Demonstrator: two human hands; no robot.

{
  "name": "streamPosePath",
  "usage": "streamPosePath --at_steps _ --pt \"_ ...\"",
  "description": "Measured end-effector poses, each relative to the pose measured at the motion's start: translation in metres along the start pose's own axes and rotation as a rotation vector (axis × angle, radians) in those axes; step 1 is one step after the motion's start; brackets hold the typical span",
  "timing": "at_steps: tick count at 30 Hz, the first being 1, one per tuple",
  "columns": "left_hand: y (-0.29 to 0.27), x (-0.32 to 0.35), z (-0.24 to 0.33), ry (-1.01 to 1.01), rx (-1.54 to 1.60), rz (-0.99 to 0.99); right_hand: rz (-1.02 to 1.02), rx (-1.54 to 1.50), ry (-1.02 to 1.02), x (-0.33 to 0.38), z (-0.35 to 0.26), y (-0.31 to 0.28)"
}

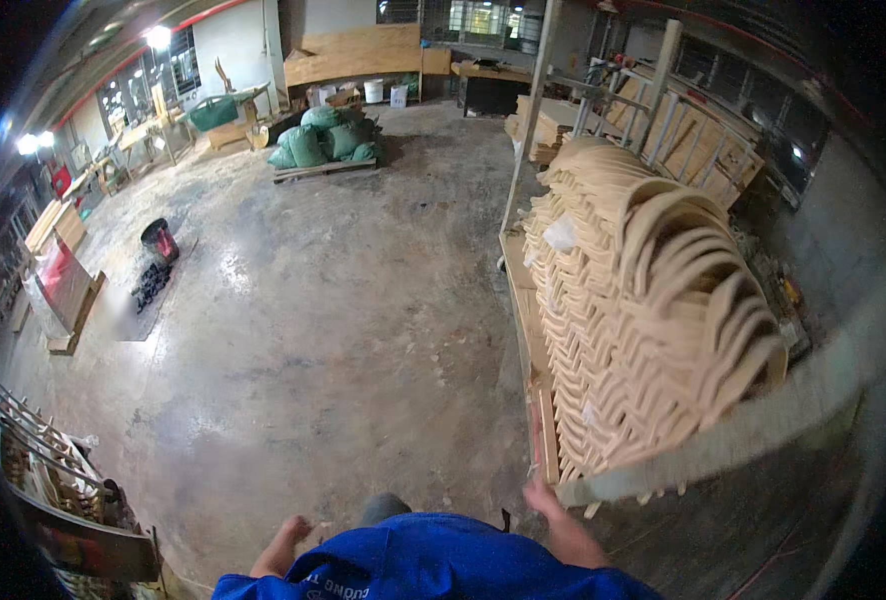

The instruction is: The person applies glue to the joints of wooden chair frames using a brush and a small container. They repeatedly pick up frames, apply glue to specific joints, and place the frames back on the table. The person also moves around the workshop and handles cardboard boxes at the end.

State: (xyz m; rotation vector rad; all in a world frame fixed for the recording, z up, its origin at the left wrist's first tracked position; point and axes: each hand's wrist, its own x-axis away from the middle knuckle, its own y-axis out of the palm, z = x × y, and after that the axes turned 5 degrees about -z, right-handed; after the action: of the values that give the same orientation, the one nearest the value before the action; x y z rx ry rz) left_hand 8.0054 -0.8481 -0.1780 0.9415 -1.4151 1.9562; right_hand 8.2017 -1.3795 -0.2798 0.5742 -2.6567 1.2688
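My left hand [296, 527] hangs low in front of my body over the concrete floor. Its fingers look loosely curled, and nothing shows in them. My right hand [541, 495] is beside the near corner of a trolley, close to the foot of its grey metal post [733, 435]. The fingers of that hand are small and partly hidden, so I cannot tell whether it touches the frame. A tall stack of curved, pale wooden pieces [603, 330] fills the trolley's wooden deck [526, 315], with larger bent pieces [698, 250] on top.
Green sacks [328, 137] sit on a pallet ahead. A dark bucket [160, 240] stands left by a black heap [150, 287]. A wrapped stack [60, 285] rests at far left. Near left, a metal rack [48, 455] holds wooden parts. Boards [553, 125] lie behind the trolley.
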Motion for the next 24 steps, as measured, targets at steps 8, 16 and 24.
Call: streamPosePath --at_steps 8,16,24 --pt "-0.165 -0.147 -0.045 -0.329 0.325 -0.103 0.235 -0.252 -0.169 -0.435 -0.151 -0.137" --pt "-0.511 -0.425 -0.036 0.202 -0.285 0.342 -0.371 0.081 -0.091 -0.466 -0.092 -0.098" --pt "-0.894 -0.656 0.102 0.440 0.315 0.635 -0.438 0.009 0.498 -0.702 -0.108 -0.171"
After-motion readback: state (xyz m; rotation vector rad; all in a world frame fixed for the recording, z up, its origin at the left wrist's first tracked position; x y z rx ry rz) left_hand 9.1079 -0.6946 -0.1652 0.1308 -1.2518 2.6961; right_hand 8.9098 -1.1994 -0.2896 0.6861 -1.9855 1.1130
